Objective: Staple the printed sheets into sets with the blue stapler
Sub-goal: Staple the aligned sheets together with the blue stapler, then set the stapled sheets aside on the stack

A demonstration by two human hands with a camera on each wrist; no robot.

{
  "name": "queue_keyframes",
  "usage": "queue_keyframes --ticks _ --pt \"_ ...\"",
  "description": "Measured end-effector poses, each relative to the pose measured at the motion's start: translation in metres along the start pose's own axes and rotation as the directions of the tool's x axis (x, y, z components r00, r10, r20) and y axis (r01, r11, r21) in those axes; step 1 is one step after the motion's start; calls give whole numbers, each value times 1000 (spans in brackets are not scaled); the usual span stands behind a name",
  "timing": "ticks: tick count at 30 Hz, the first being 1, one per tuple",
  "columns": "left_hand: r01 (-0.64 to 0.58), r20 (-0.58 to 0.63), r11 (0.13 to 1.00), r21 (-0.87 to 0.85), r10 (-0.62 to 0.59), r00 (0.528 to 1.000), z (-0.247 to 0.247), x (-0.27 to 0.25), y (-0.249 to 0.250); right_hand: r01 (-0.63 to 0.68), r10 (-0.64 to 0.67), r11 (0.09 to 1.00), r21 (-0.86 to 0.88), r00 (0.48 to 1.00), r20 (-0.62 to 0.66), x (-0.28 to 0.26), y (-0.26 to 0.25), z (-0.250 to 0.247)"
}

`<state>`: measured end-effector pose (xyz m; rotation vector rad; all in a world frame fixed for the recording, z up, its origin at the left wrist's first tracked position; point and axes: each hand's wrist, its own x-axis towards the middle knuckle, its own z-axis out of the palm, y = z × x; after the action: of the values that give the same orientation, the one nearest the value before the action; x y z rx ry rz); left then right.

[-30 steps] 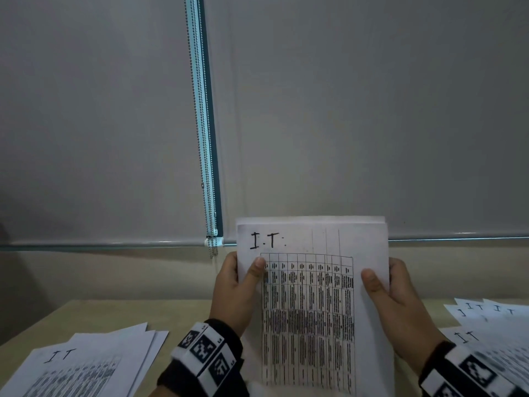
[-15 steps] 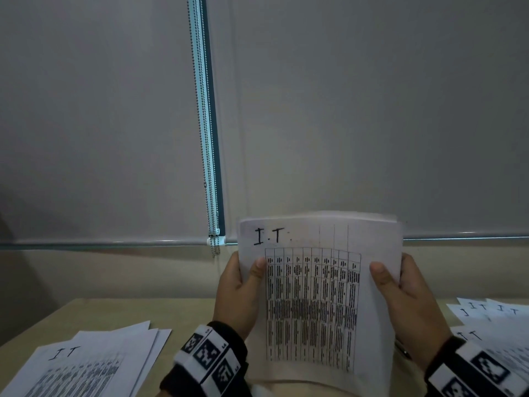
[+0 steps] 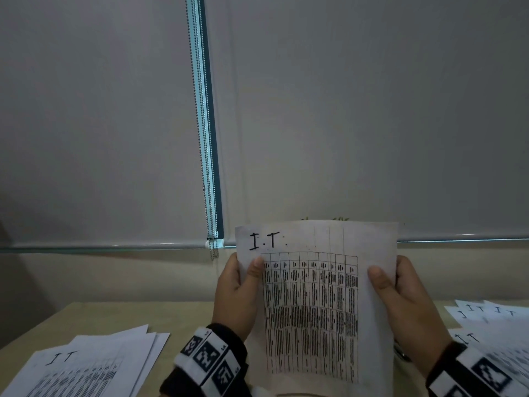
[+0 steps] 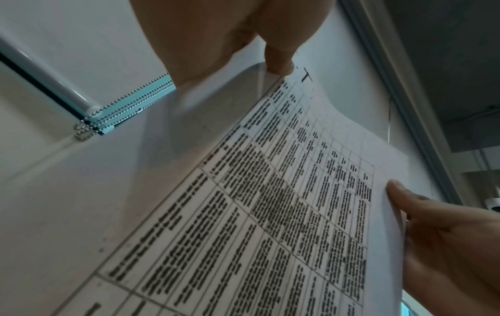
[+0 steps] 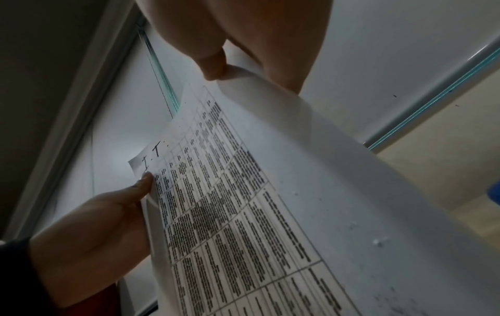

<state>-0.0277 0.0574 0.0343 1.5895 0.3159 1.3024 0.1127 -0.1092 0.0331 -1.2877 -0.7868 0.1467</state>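
I hold the printed sheets (image 3: 312,305) upright above the bench (image 3: 183,313). My left hand (image 3: 236,296) pinches their left edge; my right hand (image 3: 406,305) pinches the right.

Two grey roller blinds (image 3: 372,110) hang closed, a bead chain (image 3: 205,167) between them, above a pale wall and wooden desk (image 3: 114,316).

two hands (image 3: 237,293) (image 3: 412,305), one held bundle of sheets (image 3: 312,310), two paper piles (image 3: 86,368) (image 3: 492,333) on one table (image 3: 183,313).
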Motion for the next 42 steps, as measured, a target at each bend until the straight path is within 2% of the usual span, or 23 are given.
queue_keyframes --ticks 4,7,8,9,10,12,13,14,18,19,21,22,23,25,27,29,30,32,34,36,38,42 --pt "22 -12 1000 2 -22 1000 0 -3 -4 -70 71 996 -55 997 31 -1 11 -4" --pt "27 -30 1000 -3 -27 999 0 -1 -1 -158 144 941 -300 987 -69 28 33 -22" --pt "30 -32 1000 -7 -30 999 -1 -1 0 -194 170 875 -443 981 -95 41 46 -32" --pt "32 -31 999 -10 -33 999 -1 -1 2 -236 232 768 -595 969 -85 52 58 -42" --pt "33 -29 999 -11 -33 999 -1 -2 3 -264 324 613 -745 944 -68 62 74 -52" --pt "23 -27 1000 1 -23 999 -3 -4 7 -180 484 252 -951 874 -37 68 101 -68" --pt "19 -23 1000 8 -18 1000 -4 -5 8 -96 518 136 -986 855 -12 66 107 -71" --pt "16 -18 1000 15 -15 1000 -6 -5 9 -54 516 112 -992 856 11 64 110 -72" --pt "13 -2 999 40 -13 1000 -12 -6 11 -140 479 188 -972 877 -33 60 95 -61" --pt "11 0 999 43 -11 1000 -13 -6 12 -186 467 234 -954 882 -58 62 90 -60" --pt "7 5 999 40 -8 1000 -15 -6 14 -306 418 380 -873 899 -132 65 72 -56" --pt "6 7 999 36 -6 1000 -15 -7 15 -359 362 512 -780 914 -183 67 58 -53" --pt "1 9 999 35 -2 1000 -14 -7 16 -357 256 651 -669 934 -249 67 44 -50" --pt "-16 11 999 43 16 1000 -12 -9 19 -176 -21 857 -485 927 -374 69 7 -43" --pt "-43 18 998 55 42 999 -8 -12 24 143 -276 945 -294 832 -481 71 -38 -37" --pt "-75 48 994 76 72 996 -1 -17 30 413 -424 899 -146 738 -525 58 -73 -29" --pt "-114 66 988 106 107 992 3 -21 32 491 -473 863 -117 707 -526 47 -85 -26" --pt "-229 112 955 190 211 971 11 -29 36 665 -592 747 2 667 -453 16 -108 -6" --pt "-331 168 910 251 296 940 22 -40 39 759 -705 649 41 621 -342 -14 -116 18" --pt "-395 208 881 260 348 914 33 -51 46 803 -749 584 118 590 -301 -33 -120 34" --pt "-456 230 853 253 405 885 41 -61 53 778 -692 601 184 621 -367 -35 -116 39" --pt "-515 278 823 239 450 848 49 -74 56 765 -613 628 146 601 -513 -39 -110 39"
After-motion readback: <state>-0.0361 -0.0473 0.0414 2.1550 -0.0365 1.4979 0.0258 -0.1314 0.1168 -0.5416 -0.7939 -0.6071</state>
